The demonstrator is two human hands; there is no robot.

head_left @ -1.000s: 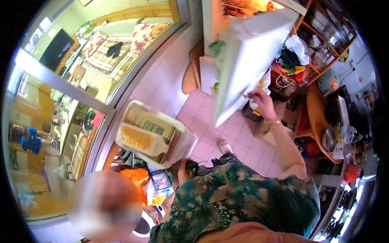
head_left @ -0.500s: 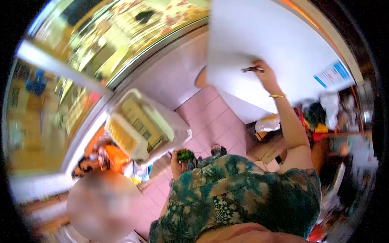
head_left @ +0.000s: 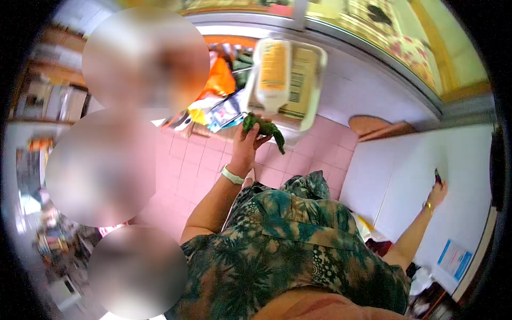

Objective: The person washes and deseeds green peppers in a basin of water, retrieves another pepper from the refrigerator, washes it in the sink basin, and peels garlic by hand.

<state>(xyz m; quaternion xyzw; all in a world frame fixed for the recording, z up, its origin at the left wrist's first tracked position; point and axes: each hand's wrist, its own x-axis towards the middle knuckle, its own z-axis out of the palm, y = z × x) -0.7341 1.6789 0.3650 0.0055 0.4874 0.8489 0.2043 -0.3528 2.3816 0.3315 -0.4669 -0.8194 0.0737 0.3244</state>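
Note:
My left hand point(head_left: 249, 140) is closed around a dark green, bumpy, curved thing point(head_left: 265, 129), which sticks out past the fingers on the right. It is near the front of a white plastic tub point(head_left: 317, 88). At the far right my right hand point(head_left: 438, 193) is wrapped round a small dark handle point(head_left: 437, 175) on a large white door point(head_left: 405, 186). The door is now in line with its frame side, as far as its visible edge shows. A blue and white label point(head_left: 454, 259) is stuck on the door.
The tub holds a cardboard box point(head_left: 298, 80) and a white container with an orange label point(head_left: 273, 66). Orange and yellow bags point(head_left: 218, 80) lie left of it. Brown boards point(head_left: 381, 128) lean by the wall. Pink tiles point(head_left: 181, 160) cover the floor. Blurred patches hide the left side.
The white door has swung from wide open toward its frame with my right hand on the handle. My left hand has lifted the green thing into fuller view. The camera has turned left.

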